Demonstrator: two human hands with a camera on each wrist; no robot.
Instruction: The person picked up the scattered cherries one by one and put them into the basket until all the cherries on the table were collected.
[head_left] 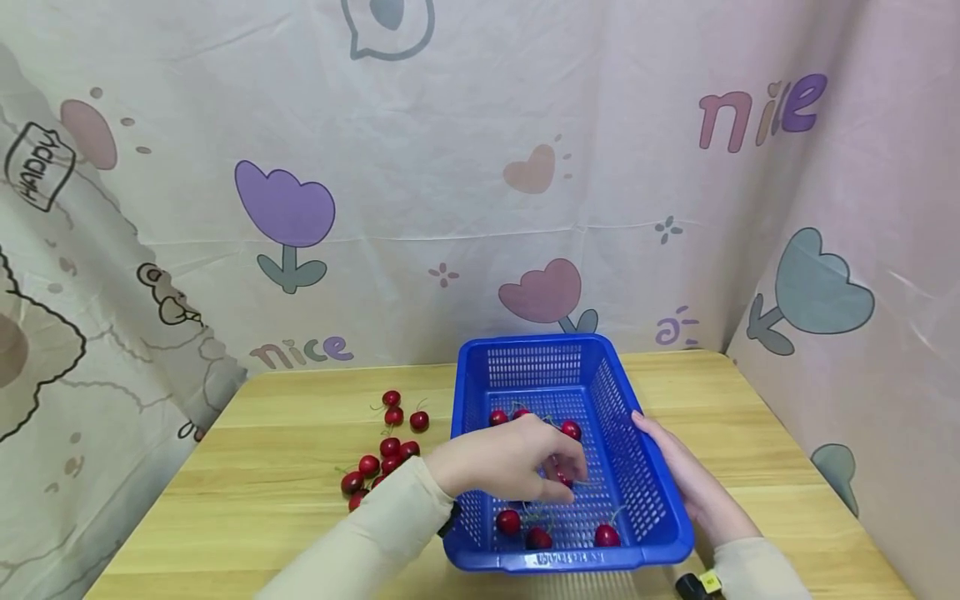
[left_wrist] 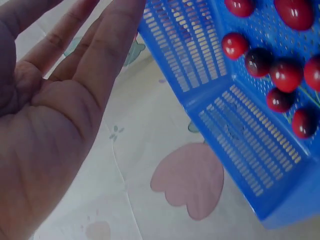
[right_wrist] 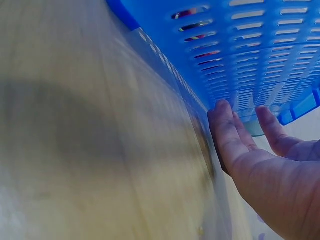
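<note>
Over the middle of a blue plastic basket [head_left: 592,558], my left hand [head_left: 517,458] hangs palm down with fingers loosely bent and thumb apart. A dark red cherry [head_left: 564,480] shows between its fingertips and thumb, partly hidden by them. In the left wrist view that hand's fingers [left_wrist: 107,45] look spread and run out of the top of the frame. Several cherries [head_left: 508,522] with stems lie on the basket floor. My right hand [head_left: 693,475] rests along the basket's right side, its extended fingers [right_wrist: 227,127] against the perforated outer wall [right_wrist: 225,65].
Left of the basket, several loose cherries [head_left: 392,461] lie on the wooden table [head_left: 247,467], partly behind my left sleeve [head_left: 375,533]. A printed cloth [head_left: 420,167] hangs behind the table and at both sides. A black device [head_left: 693,586] sits at my right wrist.
</note>
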